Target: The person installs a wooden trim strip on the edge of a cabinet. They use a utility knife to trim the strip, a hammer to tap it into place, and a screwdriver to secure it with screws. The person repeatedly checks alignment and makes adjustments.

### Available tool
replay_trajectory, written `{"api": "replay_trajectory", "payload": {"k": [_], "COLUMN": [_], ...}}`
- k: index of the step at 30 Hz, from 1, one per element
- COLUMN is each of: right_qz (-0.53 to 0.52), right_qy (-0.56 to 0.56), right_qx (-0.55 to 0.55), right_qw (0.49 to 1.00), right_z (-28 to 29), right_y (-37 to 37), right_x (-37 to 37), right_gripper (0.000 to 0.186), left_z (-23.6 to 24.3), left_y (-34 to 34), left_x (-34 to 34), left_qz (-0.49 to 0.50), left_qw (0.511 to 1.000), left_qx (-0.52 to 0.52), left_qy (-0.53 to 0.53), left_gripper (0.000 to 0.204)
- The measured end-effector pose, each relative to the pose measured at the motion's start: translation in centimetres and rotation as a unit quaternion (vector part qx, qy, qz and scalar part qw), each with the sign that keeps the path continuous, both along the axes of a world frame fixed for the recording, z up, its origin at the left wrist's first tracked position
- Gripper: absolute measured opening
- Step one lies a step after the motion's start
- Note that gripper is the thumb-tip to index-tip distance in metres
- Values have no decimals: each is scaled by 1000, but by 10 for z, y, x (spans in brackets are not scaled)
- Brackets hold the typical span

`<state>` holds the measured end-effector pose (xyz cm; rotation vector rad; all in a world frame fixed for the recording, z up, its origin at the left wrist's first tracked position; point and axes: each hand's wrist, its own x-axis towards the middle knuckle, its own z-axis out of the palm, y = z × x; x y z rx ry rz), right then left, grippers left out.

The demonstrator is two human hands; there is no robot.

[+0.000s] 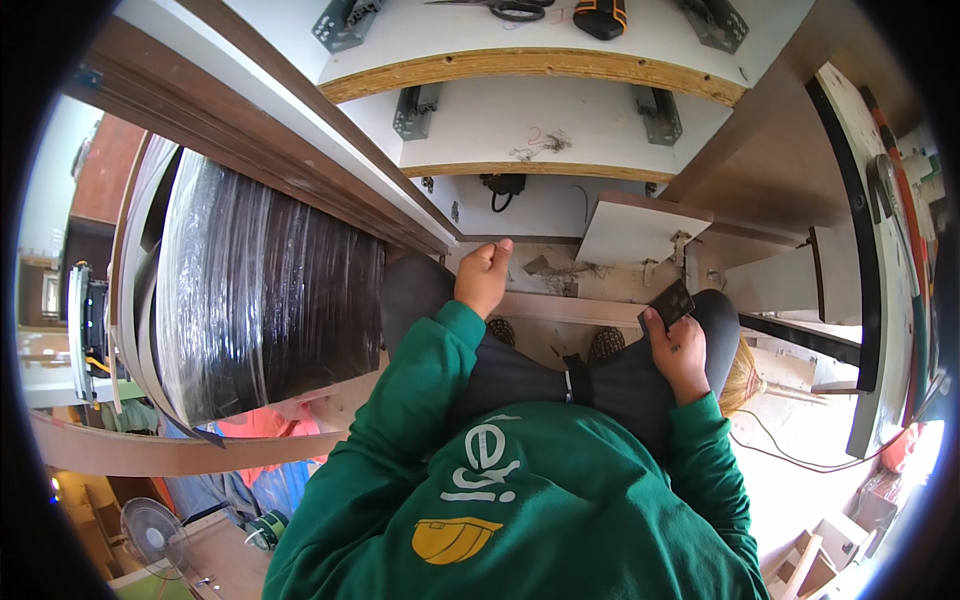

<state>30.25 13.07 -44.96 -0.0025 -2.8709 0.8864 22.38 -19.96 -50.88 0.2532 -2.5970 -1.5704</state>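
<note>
My left hand (pixel 483 278) is closed in a fist with the thumb up. It rests by my left knee, close to the brown edge of the cabinet side (pixel 300 130). My right hand (pixel 680 352) lies on my right knee and grips a small dark flat object (pixel 672 301) that sticks out past the fingers. I wear a green sweatshirt and dark trousers, and both shoes (pixel 604 343) show on the dusty floor between my knees.
White shelves with plywood edges (pixel 530 64) stand ahead, carrying metal brackets (pixel 414 108), scissors (pixel 510 9) and an orange-black tool (pixel 600 16). A small white board (pixel 640 230) leans below. A dark plastic-wrapped panel (pixel 270 290) is at left, a fan (pixel 150 535) at lower left, and scrap boards at right.
</note>
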Motion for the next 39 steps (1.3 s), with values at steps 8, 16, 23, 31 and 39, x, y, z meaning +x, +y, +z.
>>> {"api": "replay_trajectory", "payload": {"k": [8,16,23,31,39], "right_qz": [-21,1,-4,10,11], "right_qy": [-58,-22,-48,23,-26], "right_qx": [27,33,31,-21,-41], "right_qw": [998,999,998,999,999], "right_z": [0,0,9,5,5], "right_y": [-1,1,0,3,8], "right_x": [0,2,1,0,3], "right_gripper": [56,59,58,54,52], "left_z": [18,84,70,58,161], "left_y": [6,17,22,36,126], "left_x": [-21,-112,-147,-38,-79], "left_qz": [-64,-168,-351,-461,-354], "left_qw": [991,895,798,727,820], "left_qx": [-62,-310,-424,-458,-284], "left_qy": [98,275,245,220,350], "left_gripper": [21,51,54,58,29]}}
